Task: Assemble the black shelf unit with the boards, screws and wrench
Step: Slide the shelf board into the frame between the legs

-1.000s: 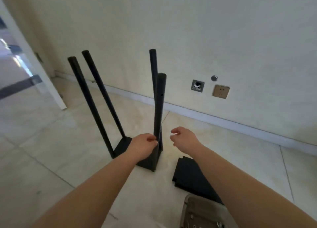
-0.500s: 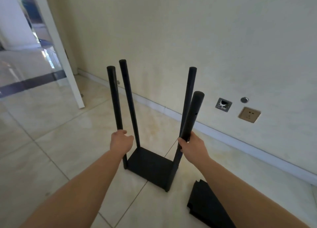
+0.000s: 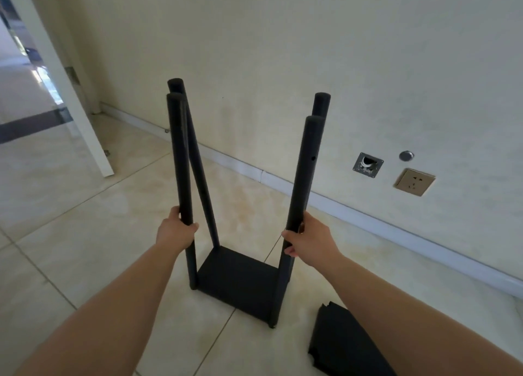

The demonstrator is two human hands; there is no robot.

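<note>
Four black poles stand on one fitted board (image 3: 237, 279), centre of the frame, on the floor (image 3: 85, 234). I have my left hand (image 3: 175, 232) wrapped round the near-left pole (image 3: 181, 160) and my right hand (image 3: 310, 241) wrapped round the near-right pole (image 3: 301, 177); hands set apart, one post each. Spare boards (image 3: 339, 344) lie loose at lower right. Done, by my reckoning: base level only. Left: upper boards, their screws. I see no wrench or screws in frame.

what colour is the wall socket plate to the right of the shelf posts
Gold, a brushed champagne tone; the socket plate shows in the head view.
</note>
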